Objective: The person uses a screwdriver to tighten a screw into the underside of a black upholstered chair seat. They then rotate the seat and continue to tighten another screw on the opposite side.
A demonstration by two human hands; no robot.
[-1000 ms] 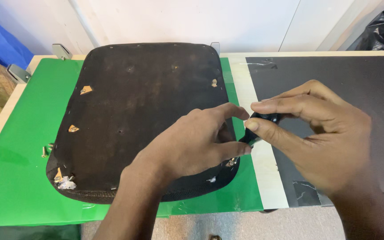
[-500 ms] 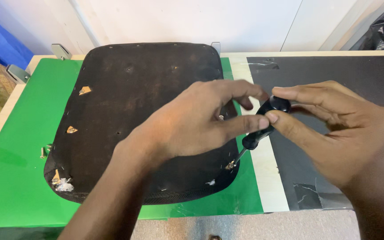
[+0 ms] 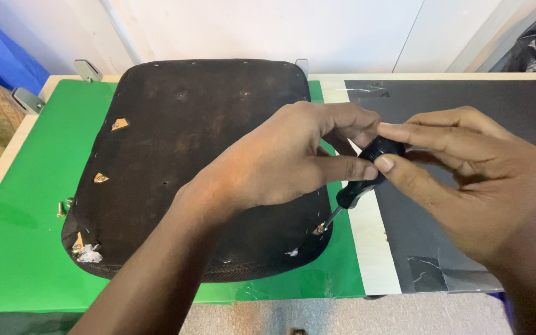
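A black chair seat pad lies upside down on a green mat, its fabric torn in spots that show wood. A small black-handled screwdriver stands tilted, its tip on a screw at the pad's near right corner. My left hand reaches across the pad and pinches the handle from the left. My right hand grips the top of the same handle from the right with thumb and fingertips.
Loose screws lie on the green mat left of the pad. A dark grey mat taped at its corners covers the right of the table. Metal brackets stick up at the far left edge. The wall stands just behind.
Both hands have shifted slightly up and right with the screwdriver, and the fingers have changed their grip on the handle. The pad has not moved.
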